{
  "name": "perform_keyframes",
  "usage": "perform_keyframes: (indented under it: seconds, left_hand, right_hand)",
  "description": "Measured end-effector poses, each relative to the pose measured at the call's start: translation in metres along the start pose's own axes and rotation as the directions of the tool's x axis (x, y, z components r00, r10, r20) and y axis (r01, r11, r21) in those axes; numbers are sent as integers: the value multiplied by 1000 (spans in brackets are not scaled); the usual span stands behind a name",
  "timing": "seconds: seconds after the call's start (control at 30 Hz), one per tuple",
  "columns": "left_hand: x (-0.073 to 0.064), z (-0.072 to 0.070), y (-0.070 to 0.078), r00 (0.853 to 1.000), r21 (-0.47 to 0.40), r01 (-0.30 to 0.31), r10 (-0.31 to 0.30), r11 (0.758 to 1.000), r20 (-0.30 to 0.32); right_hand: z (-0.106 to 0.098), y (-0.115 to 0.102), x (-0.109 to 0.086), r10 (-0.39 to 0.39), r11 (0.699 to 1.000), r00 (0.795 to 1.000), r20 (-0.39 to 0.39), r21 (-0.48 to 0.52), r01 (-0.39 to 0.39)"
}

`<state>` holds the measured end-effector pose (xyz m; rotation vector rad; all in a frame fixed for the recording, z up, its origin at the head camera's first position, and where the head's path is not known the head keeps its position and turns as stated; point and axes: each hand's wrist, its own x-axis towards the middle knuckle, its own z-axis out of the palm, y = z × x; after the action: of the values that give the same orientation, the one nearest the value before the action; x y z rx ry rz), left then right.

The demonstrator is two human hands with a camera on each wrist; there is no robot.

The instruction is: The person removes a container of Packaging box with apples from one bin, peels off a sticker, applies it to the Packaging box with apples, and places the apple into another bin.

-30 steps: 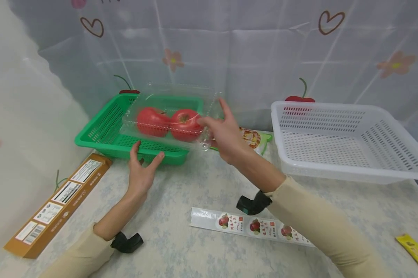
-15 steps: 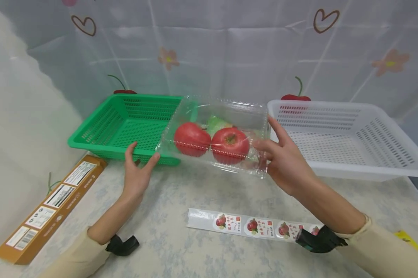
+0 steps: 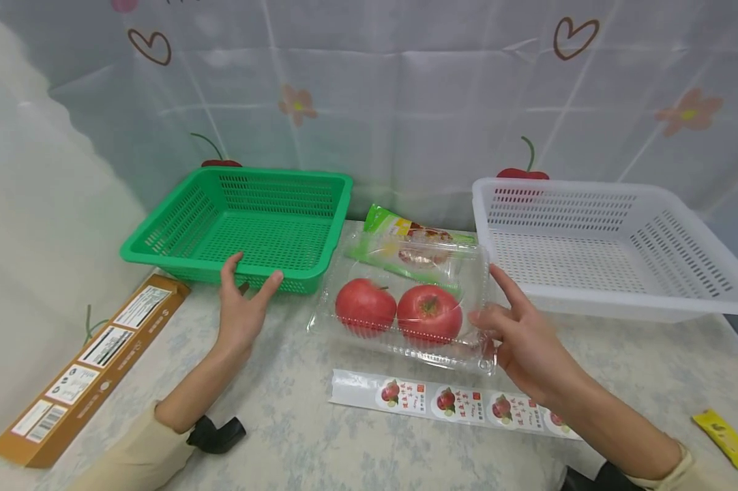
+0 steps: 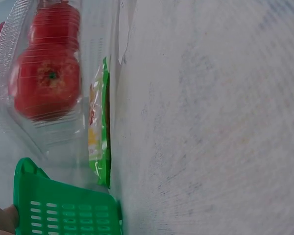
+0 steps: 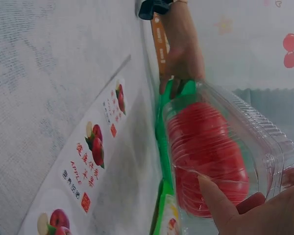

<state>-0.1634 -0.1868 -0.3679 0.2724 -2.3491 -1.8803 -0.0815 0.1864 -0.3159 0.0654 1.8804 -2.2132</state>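
Two red apples (image 3: 429, 312) sit side by side inside a clear plastic clamshell container (image 3: 353, 351). My right hand (image 3: 528, 341) grips the container's right end, thumb on the near side and a finger along the far side. The right wrist view shows the thumb pressed to the clear wall (image 5: 213, 196) beside the apples. The container is raised and tilted over the table, overlapping a green snack packet (image 3: 381, 219). My left hand (image 3: 241, 307) holds the front rim of the green basket (image 3: 154, 256), thumb and index finger at the rim, the other fingers mostly hidden.
A white basket (image 3: 596, 300) stands at the back right. A strip of apple stickers (image 3: 359, 389) lies in front of the container. A long brown box (image 3: 114, 348) lies at the left, and a small yellow packet (image 3: 726, 438) at the right edge.
My right hand has carried the container of apples from over the green basket rightward and then toward me, lower in view. The left hand has stayed at the basket rim.
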Motion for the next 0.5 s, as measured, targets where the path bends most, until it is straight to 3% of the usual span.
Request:
perform_keyframes:
  seconds: [0.27,0.5]
  left_hand:
    - [1,-1,1,1000,14,19,-19,1000,10]
    - [1,-1,0,1000,18,18,-18,1000,9]
  right_hand:
    - [6,17,5,65,995,998,-27,-72,-67]
    - [-4,25,17,81,994,997,-14,-74,-82]
